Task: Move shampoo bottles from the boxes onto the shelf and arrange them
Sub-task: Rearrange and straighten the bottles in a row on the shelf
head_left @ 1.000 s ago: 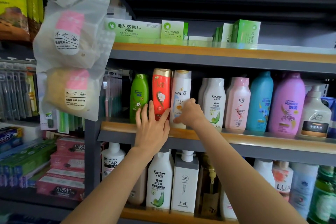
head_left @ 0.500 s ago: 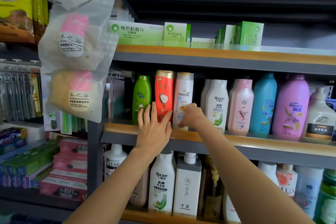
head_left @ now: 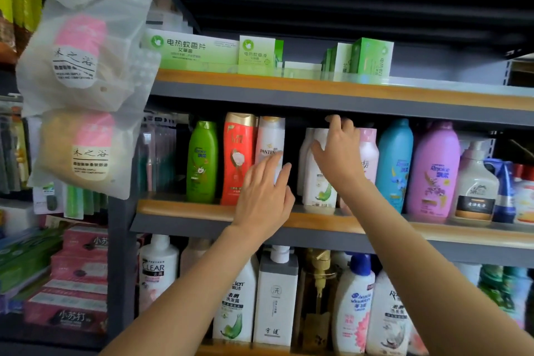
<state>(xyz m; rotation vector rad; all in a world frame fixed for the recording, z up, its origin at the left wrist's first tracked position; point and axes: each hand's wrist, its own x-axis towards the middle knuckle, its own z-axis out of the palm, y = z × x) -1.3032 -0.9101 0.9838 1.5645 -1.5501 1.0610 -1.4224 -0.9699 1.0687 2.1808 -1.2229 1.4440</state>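
Observation:
Shampoo bottles stand in a row on the middle shelf [head_left: 185,208]: green [head_left: 202,162], red [head_left: 238,153], white Pantene [head_left: 270,136], then a gap, then a white bottle with a green leaf [head_left: 318,191], a pale pink one [head_left: 368,150], a blue one [head_left: 394,165] and a purple one [head_left: 436,170]. My left hand [head_left: 265,196] lies with straight fingers against the lower front of the Pantene bottle. My right hand [head_left: 338,153] holds the white leaf bottle, fingers curled over its cap, thumb on its front. No boxes are in view.
A white pump bottle [head_left: 476,191] stands at the row's right end. Green cartons [head_left: 190,49] sit on the upper shelf close above the bottle caps. More bottles [head_left: 274,295] fill the lower shelf. Bagged sponges [head_left: 81,147] hang at the left post.
My right hand left the Pantene bottle's base and moved up and right onto the white leaf bottle. My left hand slid right from the red bottle to the Pantene bottle.

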